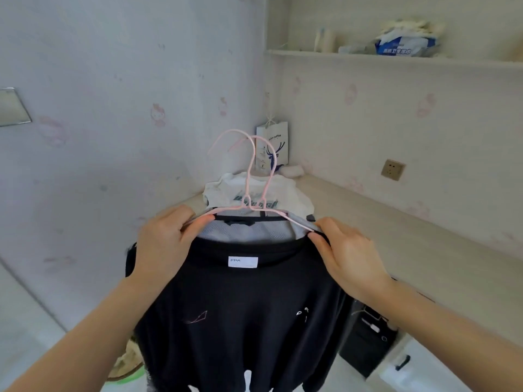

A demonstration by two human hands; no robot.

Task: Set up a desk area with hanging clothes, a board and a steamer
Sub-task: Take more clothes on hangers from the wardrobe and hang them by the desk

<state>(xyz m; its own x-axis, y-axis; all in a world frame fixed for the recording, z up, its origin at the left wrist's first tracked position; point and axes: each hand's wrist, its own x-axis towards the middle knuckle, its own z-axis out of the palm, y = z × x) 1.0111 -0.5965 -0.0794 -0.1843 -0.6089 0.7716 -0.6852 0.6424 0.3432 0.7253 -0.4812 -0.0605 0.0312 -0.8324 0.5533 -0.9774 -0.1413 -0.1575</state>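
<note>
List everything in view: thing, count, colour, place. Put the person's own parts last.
black shirt: one, black with a white neck label, held up in the centre
hangers: two, pink, hooks above the shirt's collar
white garment: one, white with green print, on the desk behind the hangers
desk: one, pale, along the right wall
paper bag: one, white with a blue deer, in the desk's corner
wall socket: one, tan, right wall
shelf: one, pale, upper right, holding blurred packages
left hand: one, grips the shirt's left shoulder
right hand: one, grips its right shoulder
</note>
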